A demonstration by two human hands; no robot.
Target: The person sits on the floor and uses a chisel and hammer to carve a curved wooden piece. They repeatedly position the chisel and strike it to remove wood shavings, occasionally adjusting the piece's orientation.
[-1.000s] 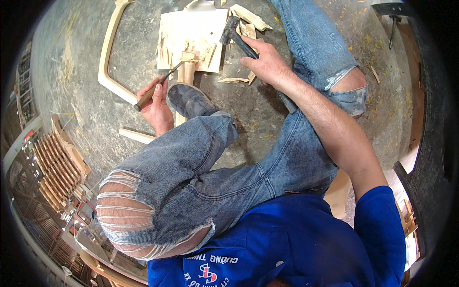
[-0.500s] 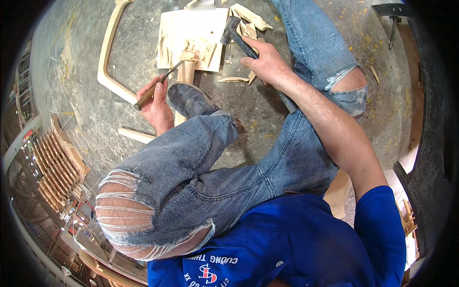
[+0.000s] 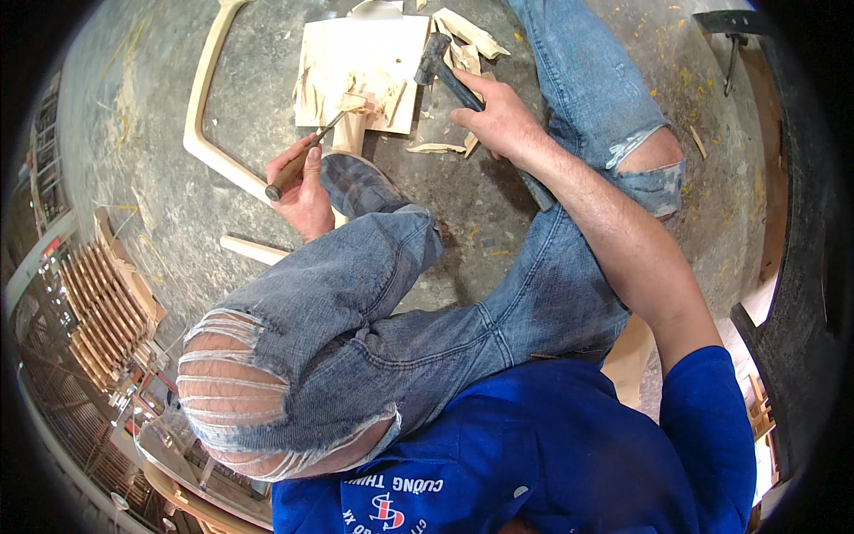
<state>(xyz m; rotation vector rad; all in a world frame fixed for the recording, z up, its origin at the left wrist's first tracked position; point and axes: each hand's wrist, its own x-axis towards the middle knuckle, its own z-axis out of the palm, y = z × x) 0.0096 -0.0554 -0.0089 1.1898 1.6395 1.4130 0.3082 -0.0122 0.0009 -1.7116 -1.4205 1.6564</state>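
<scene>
My left hand (image 3: 302,190) is wrapped round the wooden handle of a chisel (image 3: 294,175). The chisel's thin blade slants up and right to the end of a pale wooden piece (image 3: 350,135), where a shaving curls up. That piece lies over a pale flat board (image 3: 363,53) scattered with wood shavings (image 3: 378,87). In my right hand (image 3: 507,117) is a dark hammer (image 3: 435,60), gripped by the handle, its head raised to the right of the board and apart from the chisel. My shoe (image 3: 363,184) rests on the wooden piece, hiding part of it.
A bent wooden frame part (image 3: 200,116) lies on the concrete floor (image 3: 258,84) to the left, with a short wooden strip (image 3: 253,249) nearer me. Split wood scraps (image 3: 470,34) lie beyond the hammer. Slatted wooden parts (image 3: 107,307) stand at far left; a dark metal structure (image 3: 792,303) edges the right.
My left hand has shifted slightly right, and the chisel handle's end has moved right with it. The hammer has barely moved.
</scene>
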